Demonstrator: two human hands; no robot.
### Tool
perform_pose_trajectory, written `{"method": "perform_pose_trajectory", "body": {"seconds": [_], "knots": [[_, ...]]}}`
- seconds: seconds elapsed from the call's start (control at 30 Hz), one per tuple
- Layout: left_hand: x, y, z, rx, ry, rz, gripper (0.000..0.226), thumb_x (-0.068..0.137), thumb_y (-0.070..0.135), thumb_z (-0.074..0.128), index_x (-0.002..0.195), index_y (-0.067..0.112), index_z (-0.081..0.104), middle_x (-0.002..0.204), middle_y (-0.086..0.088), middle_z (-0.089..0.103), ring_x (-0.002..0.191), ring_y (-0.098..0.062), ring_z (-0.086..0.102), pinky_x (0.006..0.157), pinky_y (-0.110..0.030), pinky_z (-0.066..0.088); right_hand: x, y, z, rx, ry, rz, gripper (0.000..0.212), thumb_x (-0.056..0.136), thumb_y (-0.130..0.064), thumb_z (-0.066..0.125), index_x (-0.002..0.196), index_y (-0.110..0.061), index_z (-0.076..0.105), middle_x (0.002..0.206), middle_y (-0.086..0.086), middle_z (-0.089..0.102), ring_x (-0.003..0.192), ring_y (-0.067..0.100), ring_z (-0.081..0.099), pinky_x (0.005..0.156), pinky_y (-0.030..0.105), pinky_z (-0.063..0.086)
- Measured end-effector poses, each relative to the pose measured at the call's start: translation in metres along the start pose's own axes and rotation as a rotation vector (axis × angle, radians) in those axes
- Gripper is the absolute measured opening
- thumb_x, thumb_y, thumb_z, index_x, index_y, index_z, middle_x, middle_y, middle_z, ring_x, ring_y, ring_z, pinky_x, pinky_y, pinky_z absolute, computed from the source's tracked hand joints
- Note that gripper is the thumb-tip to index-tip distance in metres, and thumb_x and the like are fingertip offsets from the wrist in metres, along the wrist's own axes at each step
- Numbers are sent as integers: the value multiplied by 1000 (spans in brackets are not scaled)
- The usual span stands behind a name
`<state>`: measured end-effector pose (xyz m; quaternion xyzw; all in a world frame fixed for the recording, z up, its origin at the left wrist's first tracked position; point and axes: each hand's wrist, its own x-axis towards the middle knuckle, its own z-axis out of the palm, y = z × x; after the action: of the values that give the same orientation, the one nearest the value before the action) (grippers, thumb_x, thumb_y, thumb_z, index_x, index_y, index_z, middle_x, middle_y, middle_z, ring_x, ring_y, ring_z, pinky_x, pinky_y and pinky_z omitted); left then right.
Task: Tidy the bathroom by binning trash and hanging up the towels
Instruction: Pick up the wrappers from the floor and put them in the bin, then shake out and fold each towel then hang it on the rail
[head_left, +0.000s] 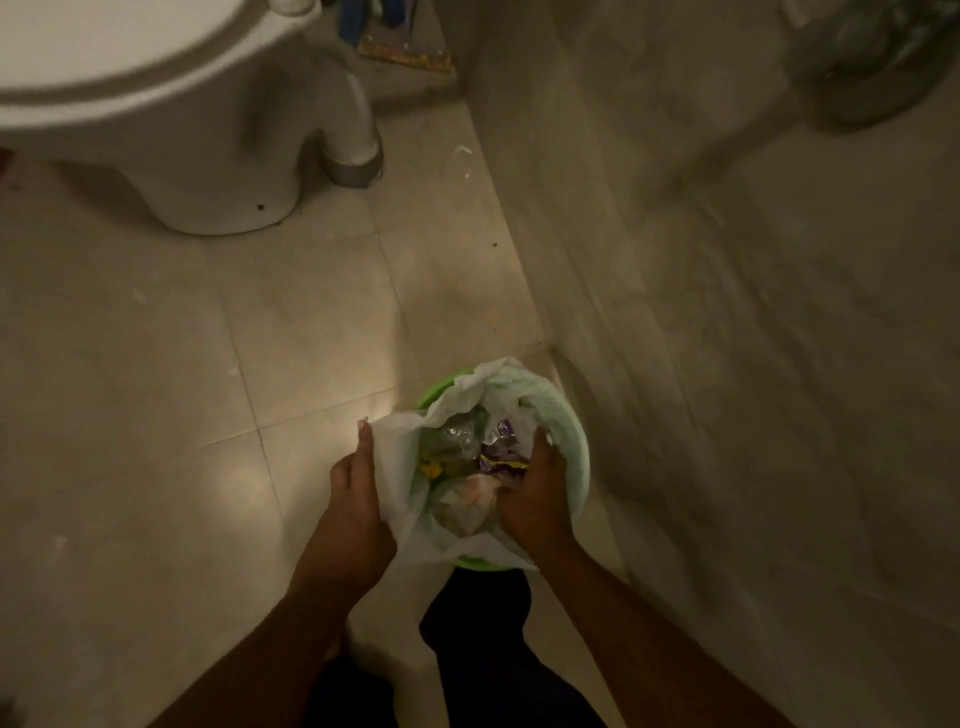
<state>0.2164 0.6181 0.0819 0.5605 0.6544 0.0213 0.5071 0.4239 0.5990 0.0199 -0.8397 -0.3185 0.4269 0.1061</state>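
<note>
Binning stage looks well along, judging by the fill: the round green plastic bin, lined with a thin white plastic liner bag, is packed near its rim with crumpled trash. No towels in view, so hanging them looks like it is yet to come. Left hand grips the liner's edge on the bin's left side, thumb up along the plastic, pulling the mouth open. Right hand sits inside the mouth, fingers curled down onto the rubbish — whether it pinches a piece or only presses, cannot tell. Just left of the right hand's fingers: a glossy purple foil wrapper, creased and shiny; beyond it, clear crinkled cellophane; beside the right palm, a pale wadded lump, paper or tissue perhaps. Liner is soft, wrinkled and limp, bunched over the rim. Well ahead of both hands a small white scrap lies on the matte beige floor tiles, near the smooth white ceramic toilet — likely still to be picked up.
</note>
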Motion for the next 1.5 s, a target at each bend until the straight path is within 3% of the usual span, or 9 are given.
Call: {"method": "perform_pose_trajectory", "body": {"seconds": [0.2,0.37,0.57,0.7,0.9,1.17,1.23,1.33,1.5], "knots": [[-7,-4,-26,141,-61,-20,109,86,6,68,160,27,-8,152,-12,27,91,-14,55,71,-20,50,-15,-14,-32,-372,-25,-99,79,102,-34,54,162,-21,4,167,14,12,146,34,35,106,43,43],[-34,-6,-41,72,-20,-33,74,93,13,63,154,24,23,139,-6,47,109,-20,62,86,-35,56,-35,-33,-46,-457,-4,-148,66,100,-22,52,159,-18,23,162,11,24,141,31,43,102,40,46],[-71,0,-74,53,-102,-94,54,97,23,62,146,25,41,134,1,53,102,-11,63,82,-20,49,-78,-64,-59,-423,-116,-279,40,96,-20,56,136,-23,59,135,7,51,122,27,56,100,35,45],[-102,16,-112,64,-76,-116,52,98,25,61,147,22,42,138,-3,53,114,-18,61,95,-29,51,-111,-94,-82,-440,-126,-314,34,94,-19,57,127,-20,65,126,7,58,114,26,61,91,32,49],[-182,58,-188,38,32,-95,42,98,25,62,138,17,54,130,-3,63,97,-17,61,89,-28,48,-188,-162,-137,-449,-276,-443,18,95,-12,58,104,-14,73,106,3,73,100,21,67,83,26,47],[-320,102,-273,-111,261,-53,33,97,21,61,129,11,63,118,-4,68,114,-21,62,91,-23,42,-322,-265,-190,-409,-345,-566,16,92,-23,64,105,-17,73,100,0,71,92,18,63,79,25,44],[-360,106,-285,-175,340,-85,34,97,20,62,130,10,62,115,-4,67,113,-20,62,90,-21,41,-353,-289,-188,-371,-384,-614,12,84,-35,66,92,-28,72,92,-2,72,92,24,68,84,33,53],[-403,100,-302,-244,427,-143,34,97,19,63,130,9,62,110,-2,66,114,-21,63,90,-19,41,-375,-325,-168,-315,-476,-719,33,61,-55,49,79,-33,66,93,1,76,90,27,72,87,41,57],[-479,79,-329,-380,673,-308,37,95,16,64,131,7,61,119,-9,69,113,-27,65,96,-29,49,-431,-387,-128,-425,-671,-920,19,69,-44,54,77,-32,66,88,-2,75,85,22,71,86,43,58]]}}
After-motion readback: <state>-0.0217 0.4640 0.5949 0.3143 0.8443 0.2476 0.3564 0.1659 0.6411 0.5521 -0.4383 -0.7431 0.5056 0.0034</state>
